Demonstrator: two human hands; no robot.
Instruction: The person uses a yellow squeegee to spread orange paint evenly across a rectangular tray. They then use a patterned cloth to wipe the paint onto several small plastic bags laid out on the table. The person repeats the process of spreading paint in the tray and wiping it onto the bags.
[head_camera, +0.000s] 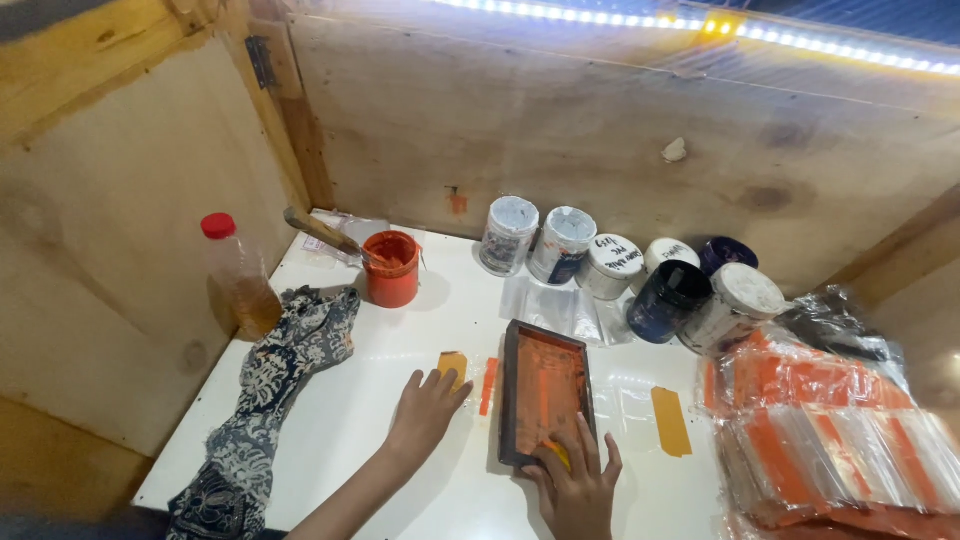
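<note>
left hand (425, 408): I saw it lying flat on the white desk (350, 420), fingers spread wide, holding nothing, fingertips just touching a small yellow-orange tag (453, 364).
right hand (580, 485): it was resting on the near end of the screen frame (543, 392), fingers curled on a yellow bit there; couldn't tell what that bit was, or whether it was really gripped.
screen frame: dark rim, orange ink inside, sat near the middle of the desk's front edge.
orange cup (390, 268): stood toward the back-left corner, a stick leaning in it.
jars (620, 270): a bunch were lined up along the back edge.
cloth (270, 390): patterned, lay along the left edge, next to a red-capped bottle (240, 280).
printed bags (830, 430): clear with orange stripes, piled at the right edge.
</note>
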